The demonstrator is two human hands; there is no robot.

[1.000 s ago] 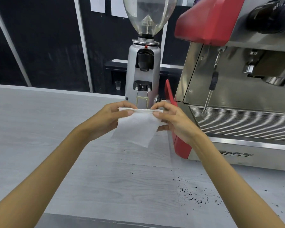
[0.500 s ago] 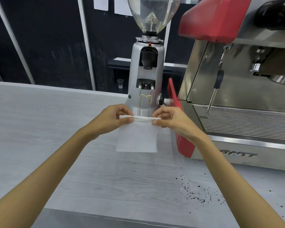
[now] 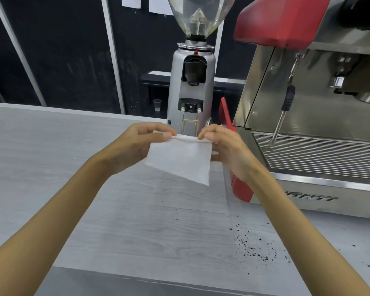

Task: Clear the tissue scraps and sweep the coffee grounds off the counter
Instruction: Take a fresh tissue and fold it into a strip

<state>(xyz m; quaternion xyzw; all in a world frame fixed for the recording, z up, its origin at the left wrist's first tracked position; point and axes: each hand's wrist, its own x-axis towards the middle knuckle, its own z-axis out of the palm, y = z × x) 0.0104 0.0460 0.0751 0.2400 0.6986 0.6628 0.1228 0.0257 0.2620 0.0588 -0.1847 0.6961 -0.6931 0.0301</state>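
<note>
A white folded tissue [image 3: 181, 160] hangs in the air above the grey counter [image 3: 51, 159], in front of the grinder. My left hand [image 3: 137, 146] pinches its top left corner and my right hand [image 3: 226, 150] pinches its top right corner. The sheet's lower edge slants down to the right. Dark coffee grounds [image 3: 256, 246] lie scattered on the counter near the front right, under my right forearm. No loose tissue scraps show on the counter.
A silver coffee grinder [image 3: 191, 88] with a clear hopper stands just behind my hands. A steel and red espresso machine [image 3: 308, 124] fills the right side, its steam wand [image 3: 283, 116] hanging down. The counter's front edge [image 3: 158, 280] runs along the bottom.
The tissue's lower edge has swung from level to slanting down to the right. Both hands still grip its top edge, now a little closer together.
</note>
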